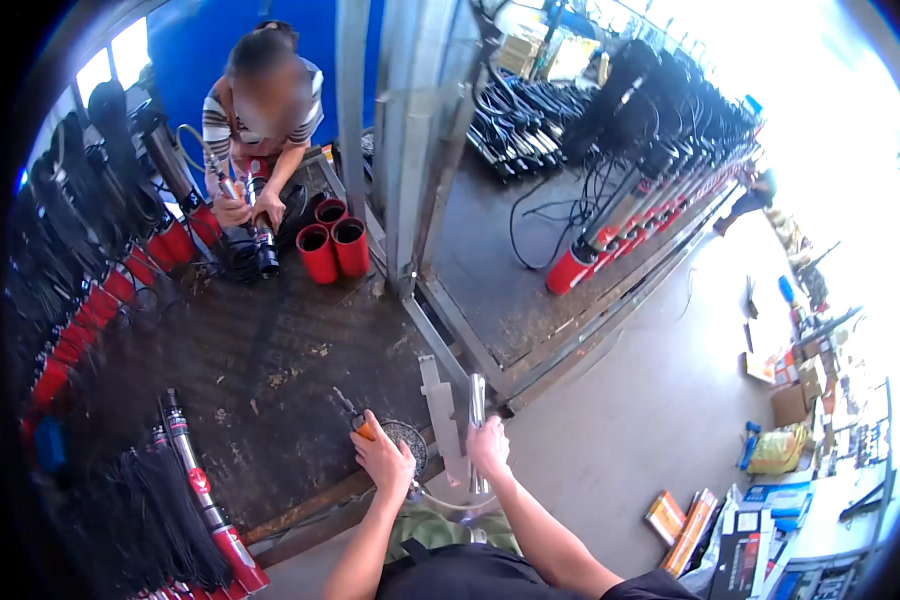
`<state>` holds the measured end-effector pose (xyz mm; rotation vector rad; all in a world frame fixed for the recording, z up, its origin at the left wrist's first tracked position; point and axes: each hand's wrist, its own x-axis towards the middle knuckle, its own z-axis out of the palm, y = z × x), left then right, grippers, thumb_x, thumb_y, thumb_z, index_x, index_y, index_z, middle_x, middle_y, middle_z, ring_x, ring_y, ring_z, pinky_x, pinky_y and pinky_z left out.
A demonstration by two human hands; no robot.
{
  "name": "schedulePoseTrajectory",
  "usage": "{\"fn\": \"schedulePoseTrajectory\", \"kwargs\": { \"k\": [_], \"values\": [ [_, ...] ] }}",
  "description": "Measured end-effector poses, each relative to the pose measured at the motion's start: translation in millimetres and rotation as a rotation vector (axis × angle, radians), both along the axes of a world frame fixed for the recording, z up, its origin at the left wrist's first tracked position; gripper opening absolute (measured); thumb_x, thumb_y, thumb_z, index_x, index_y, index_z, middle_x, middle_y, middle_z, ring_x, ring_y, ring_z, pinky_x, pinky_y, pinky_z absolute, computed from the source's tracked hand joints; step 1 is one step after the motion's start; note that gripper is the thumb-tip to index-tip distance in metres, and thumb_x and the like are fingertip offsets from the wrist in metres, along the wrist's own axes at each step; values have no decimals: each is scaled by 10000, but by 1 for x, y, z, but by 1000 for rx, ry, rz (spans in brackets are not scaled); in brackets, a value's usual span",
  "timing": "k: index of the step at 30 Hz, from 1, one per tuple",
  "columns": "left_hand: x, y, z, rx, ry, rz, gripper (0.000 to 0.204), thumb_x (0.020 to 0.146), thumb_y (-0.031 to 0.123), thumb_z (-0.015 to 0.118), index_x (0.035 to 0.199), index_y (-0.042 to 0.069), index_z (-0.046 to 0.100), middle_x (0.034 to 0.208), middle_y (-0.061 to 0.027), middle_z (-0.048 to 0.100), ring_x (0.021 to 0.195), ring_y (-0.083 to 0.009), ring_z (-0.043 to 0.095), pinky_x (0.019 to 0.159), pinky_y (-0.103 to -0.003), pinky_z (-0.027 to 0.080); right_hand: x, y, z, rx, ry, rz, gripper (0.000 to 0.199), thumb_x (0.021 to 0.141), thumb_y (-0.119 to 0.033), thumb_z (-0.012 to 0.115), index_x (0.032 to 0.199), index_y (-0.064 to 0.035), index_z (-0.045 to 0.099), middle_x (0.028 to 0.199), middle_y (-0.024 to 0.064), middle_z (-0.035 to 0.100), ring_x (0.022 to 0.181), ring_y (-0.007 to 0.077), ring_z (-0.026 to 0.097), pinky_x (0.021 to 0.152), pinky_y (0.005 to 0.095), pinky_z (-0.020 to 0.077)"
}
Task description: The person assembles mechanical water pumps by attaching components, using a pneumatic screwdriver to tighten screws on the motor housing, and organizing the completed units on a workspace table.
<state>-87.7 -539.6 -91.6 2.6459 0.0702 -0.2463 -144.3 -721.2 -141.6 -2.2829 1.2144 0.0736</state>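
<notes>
My left hand (386,462) is closed around an orange-handled power screwdriver (365,429), its dark bit pointing up and left over the table. A thin hose runs from below that hand across my lap. My right hand (488,446) grips a shiny metal tube (477,392) at the table's front edge; part of the tube shows above and below the fist. Beside my left hand lies a round dish (419,459) that seems to hold small parts. Between the dish and the tube, a pale flat metal bracket (438,405) sticks out past the edge.
Across the dark worktable (300,365) a person (260,110) works on a pump with a similar tool. Red cylinders (335,240) stand near them. Pumps with black cables (200,485) line the left. A steel post (410,150) separates a second table (480,270). Boxes (685,530) lie on the floor.
</notes>
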Motion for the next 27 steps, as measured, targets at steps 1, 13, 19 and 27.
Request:
{"fn": "schedulePoseTrajectory", "kwargs": {
  "k": [1,13,19,27],
  "values": [
    [0,2,-2,-26,-17,-15,915,840,172,717,1575,69,182,1425,-428,280,1247,-513,453,1048,-556,382,3,-3,5,-24,56,2,476,924,-355,670,1163,13,486,1135,251,590,1022,449,645,888,517,529],
    [3,26,18,-93,-228,-71,868,801,203,762,1485,10,264,1497,-370,259,1360,-529,324,1108,-609,299,-5,15,-4,-35,90,102,613,869,-334,720,1264,20,411,1243,269,464,1021,477,639,866,544,548],
    [4,-3,72,-378,-569,-279,582,798,155,713,1297,-6,460,1336,-259,424,1246,-454,397,1075,-565,311,-15,-29,-8,119,-10,190,417,914,-297,573,1135,47,491,985,330,666,993,480,659,879,540,529],
    [-23,-70,-7,-1257,511,144,288,946,274,699,1096,64,573,973,-66,646,879,-192,635,786,-316,528,-35,-45,8,503,-522,210,251,980,-234,540,1044,9,529,829,128,583,799,210,557,730,383,480]
  ]
}}
